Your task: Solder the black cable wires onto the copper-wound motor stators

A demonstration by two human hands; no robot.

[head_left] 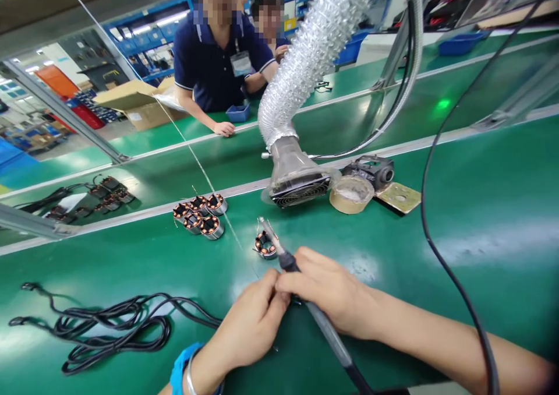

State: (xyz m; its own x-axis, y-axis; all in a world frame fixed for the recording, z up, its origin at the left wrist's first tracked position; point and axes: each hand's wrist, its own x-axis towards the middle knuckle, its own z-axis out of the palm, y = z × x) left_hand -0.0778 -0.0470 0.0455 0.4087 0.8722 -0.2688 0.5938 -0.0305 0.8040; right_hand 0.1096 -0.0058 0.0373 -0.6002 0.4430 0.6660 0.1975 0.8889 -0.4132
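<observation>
My right hand (332, 293) grips a soldering iron (301, 290) like a pen, its tip raised toward a small copper-wound stator (264, 246) on the green mat. My left hand (253, 319) pinches a thin solder wire (205, 176) that runs up and away to the left, and its fingertips meet the right hand's fingers beside the iron. The stator lies just beyond both hands, apart from them.
Several more stators (200, 213) sit in a group to the left. A silver fume hose with a fan nozzle (297, 179), a tape roll (351, 194) and a black device (371, 170) stand behind. Black cables (113, 325) coil at the left. Two people lean at the far bench (218, 51).
</observation>
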